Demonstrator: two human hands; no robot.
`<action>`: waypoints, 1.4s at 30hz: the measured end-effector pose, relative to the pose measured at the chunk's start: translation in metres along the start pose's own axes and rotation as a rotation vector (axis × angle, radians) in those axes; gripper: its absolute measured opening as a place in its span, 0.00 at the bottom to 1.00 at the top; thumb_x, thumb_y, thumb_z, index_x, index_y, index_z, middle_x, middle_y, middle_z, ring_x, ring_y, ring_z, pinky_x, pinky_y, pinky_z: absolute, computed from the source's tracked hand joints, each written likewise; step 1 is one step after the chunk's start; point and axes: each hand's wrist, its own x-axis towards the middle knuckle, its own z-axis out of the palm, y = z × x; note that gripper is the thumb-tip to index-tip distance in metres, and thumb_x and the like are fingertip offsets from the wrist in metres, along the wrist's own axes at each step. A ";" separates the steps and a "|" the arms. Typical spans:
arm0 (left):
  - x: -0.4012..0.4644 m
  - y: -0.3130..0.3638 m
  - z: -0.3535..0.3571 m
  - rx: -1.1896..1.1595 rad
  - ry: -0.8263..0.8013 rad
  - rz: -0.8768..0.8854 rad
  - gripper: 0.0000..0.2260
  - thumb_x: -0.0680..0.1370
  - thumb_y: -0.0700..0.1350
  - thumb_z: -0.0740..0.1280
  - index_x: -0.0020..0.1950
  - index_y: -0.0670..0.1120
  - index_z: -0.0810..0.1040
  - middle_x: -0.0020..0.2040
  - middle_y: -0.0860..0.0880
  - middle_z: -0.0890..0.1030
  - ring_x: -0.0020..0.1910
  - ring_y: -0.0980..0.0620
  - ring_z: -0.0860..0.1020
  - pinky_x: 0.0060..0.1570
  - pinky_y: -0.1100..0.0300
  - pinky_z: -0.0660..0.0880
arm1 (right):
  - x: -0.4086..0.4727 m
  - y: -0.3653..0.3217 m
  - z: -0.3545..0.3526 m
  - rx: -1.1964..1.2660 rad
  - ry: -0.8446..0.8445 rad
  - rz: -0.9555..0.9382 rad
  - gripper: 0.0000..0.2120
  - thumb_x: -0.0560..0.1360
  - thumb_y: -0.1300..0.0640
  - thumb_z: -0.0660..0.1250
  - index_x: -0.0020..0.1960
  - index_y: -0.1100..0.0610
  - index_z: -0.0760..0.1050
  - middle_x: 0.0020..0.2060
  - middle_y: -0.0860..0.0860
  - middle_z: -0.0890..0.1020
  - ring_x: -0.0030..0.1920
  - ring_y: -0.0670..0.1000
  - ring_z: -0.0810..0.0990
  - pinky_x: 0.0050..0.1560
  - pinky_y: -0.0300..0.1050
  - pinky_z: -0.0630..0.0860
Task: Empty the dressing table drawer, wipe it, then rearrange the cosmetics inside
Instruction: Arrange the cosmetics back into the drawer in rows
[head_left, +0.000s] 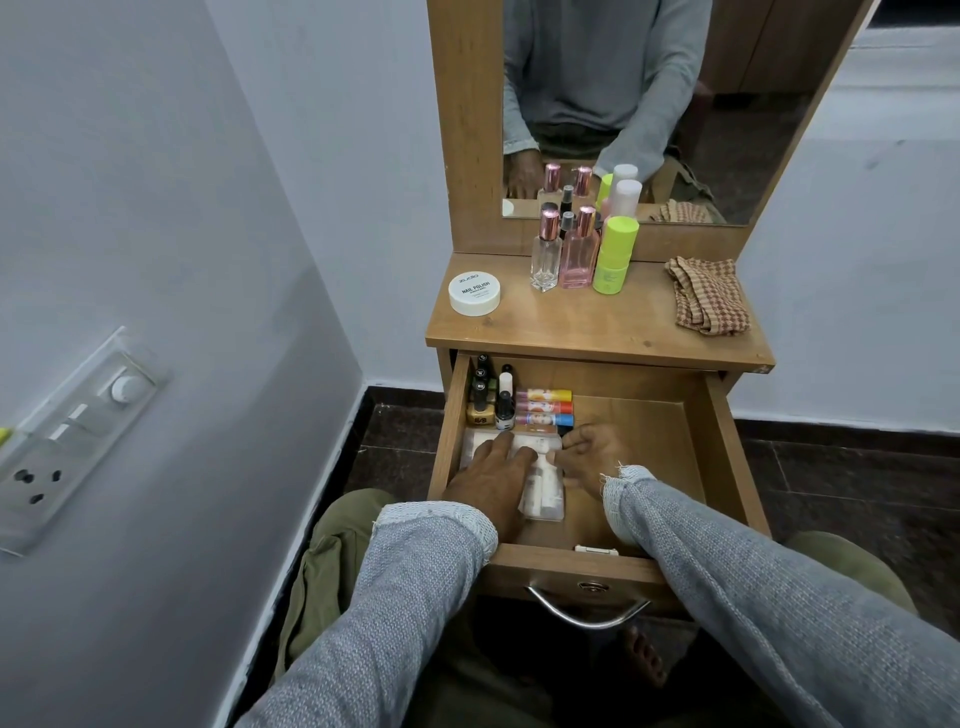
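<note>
On tabletop: white tin (475, 293) | reads "NAIL POLISH" | brand perhaps "zudio"

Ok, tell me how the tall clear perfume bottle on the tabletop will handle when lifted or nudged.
The clear perfume bottle looks like glass, so probably rigid, breakable and heavy for its size. It stands tall on a narrow base, so a nudge may tip it, likely into the pink bottle close beside it. Its smooth sides may be slippery.

White round tub (475, 293) on the bench (597, 332): lid reads "zudio" and "NAIL POLISH"; smaller print below is too fine to read. Bottle and tube labels in my drawer (649, 415) unreadable.
</note>
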 end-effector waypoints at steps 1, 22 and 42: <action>0.000 0.000 0.000 0.001 0.001 0.001 0.34 0.72 0.41 0.71 0.74 0.50 0.60 0.77 0.46 0.53 0.76 0.45 0.54 0.70 0.43 0.64 | 0.000 0.000 0.000 -0.010 -0.001 -0.005 0.09 0.69 0.66 0.74 0.36 0.58 0.75 0.36 0.54 0.82 0.40 0.54 0.83 0.44 0.55 0.82; 0.001 0.000 0.001 -0.007 -0.009 0.000 0.34 0.72 0.44 0.72 0.75 0.50 0.59 0.78 0.47 0.53 0.76 0.45 0.54 0.72 0.45 0.62 | -0.010 -0.006 -0.003 -0.029 -0.027 -0.021 0.08 0.71 0.65 0.73 0.36 0.57 0.76 0.38 0.54 0.83 0.39 0.52 0.83 0.45 0.54 0.82; 0.006 0.013 -0.076 -0.385 0.571 0.051 0.06 0.78 0.46 0.66 0.55 0.51 0.78 0.49 0.54 0.82 0.45 0.55 0.79 0.50 0.53 0.79 | -0.010 -0.086 -0.079 -0.398 0.384 -0.610 0.02 0.74 0.57 0.68 0.45 0.56 0.77 0.37 0.47 0.79 0.37 0.44 0.75 0.37 0.31 0.68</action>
